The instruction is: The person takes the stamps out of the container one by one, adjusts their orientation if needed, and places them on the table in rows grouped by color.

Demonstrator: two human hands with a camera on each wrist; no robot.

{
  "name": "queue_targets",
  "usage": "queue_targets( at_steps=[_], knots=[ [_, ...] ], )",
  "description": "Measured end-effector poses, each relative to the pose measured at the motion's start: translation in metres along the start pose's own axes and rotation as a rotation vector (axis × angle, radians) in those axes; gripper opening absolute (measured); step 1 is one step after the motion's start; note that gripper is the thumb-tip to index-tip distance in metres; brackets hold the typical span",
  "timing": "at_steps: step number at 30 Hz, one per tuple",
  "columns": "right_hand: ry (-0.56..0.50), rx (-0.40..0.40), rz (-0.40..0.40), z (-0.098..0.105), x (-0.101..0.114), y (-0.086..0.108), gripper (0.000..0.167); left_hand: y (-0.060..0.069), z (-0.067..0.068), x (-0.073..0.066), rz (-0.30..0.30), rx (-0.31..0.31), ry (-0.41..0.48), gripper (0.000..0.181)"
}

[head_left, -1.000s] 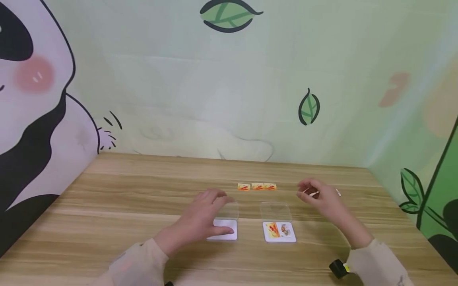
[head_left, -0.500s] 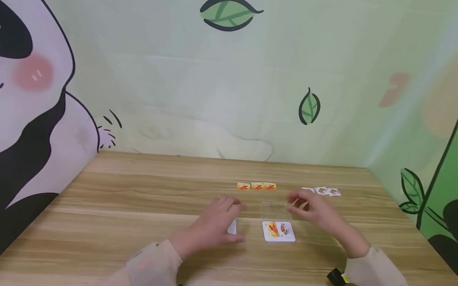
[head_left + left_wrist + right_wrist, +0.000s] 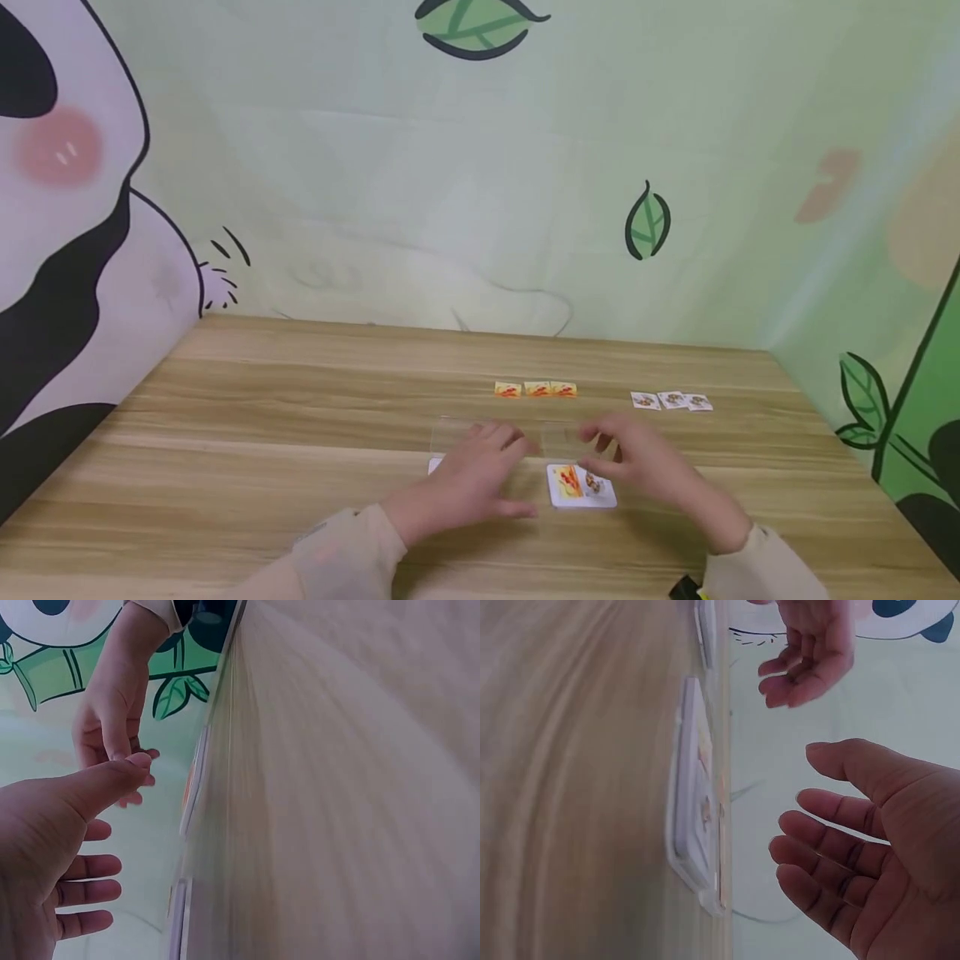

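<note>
My left hand hovers between two flat white cases with its fingers loosely spread, holding nothing. Beneath it, the left case is mostly covered; its clear lid lies folded back. The right case also has its clear lid back, and in it lie a yellow-red picture card and a white picture card. Relaxed and bare of anything, my right hand is over this case's right side. In the right wrist view, its fingers are apart from the case.
Behind the cases lie three yellow picture cards in a row, and three white picture cards further right. The wooden table ends against a painted wall at the back.
The left hand has moved right from over the left case towards the right one. The right hand has come left and nearer, from the white cards to the right case.
</note>
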State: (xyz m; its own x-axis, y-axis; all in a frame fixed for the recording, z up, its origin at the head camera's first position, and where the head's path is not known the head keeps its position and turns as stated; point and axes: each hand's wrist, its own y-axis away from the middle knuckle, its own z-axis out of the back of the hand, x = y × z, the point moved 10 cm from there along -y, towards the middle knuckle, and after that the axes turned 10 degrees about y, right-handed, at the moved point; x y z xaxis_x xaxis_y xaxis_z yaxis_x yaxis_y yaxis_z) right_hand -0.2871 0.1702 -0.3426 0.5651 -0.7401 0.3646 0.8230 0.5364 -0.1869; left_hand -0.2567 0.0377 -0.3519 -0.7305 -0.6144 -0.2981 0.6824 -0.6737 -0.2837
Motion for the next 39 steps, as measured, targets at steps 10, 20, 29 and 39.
queue_targets(
  at_steps=[10, 20, 29, 39],
  knots=[
    [0.060, 0.010, 0.046, -0.014, 0.007, 0.001, 0.025, -0.011, -0.017, -0.006, 0.024, 0.001, -0.003, 0.062],
    [0.130, 0.028, 0.065, -0.024, 0.013, 0.001, 0.025, -0.020, -0.031, -0.006, 0.067, 0.028, -0.014, 0.062],
    [0.215, 0.041, 0.080, -0.030, 0.014, 0.002, 0.032, -0.018, -0.042, 0.000, 0.120, 0.030, 0.010, 0.061],
    [0.312, 0.029, 0.082, -0.032, 0.016, 0.005, 0.033, -0.019, -0.045, 0.003, 0.144, 0.031, 0.014, 0.058]
  ],
)
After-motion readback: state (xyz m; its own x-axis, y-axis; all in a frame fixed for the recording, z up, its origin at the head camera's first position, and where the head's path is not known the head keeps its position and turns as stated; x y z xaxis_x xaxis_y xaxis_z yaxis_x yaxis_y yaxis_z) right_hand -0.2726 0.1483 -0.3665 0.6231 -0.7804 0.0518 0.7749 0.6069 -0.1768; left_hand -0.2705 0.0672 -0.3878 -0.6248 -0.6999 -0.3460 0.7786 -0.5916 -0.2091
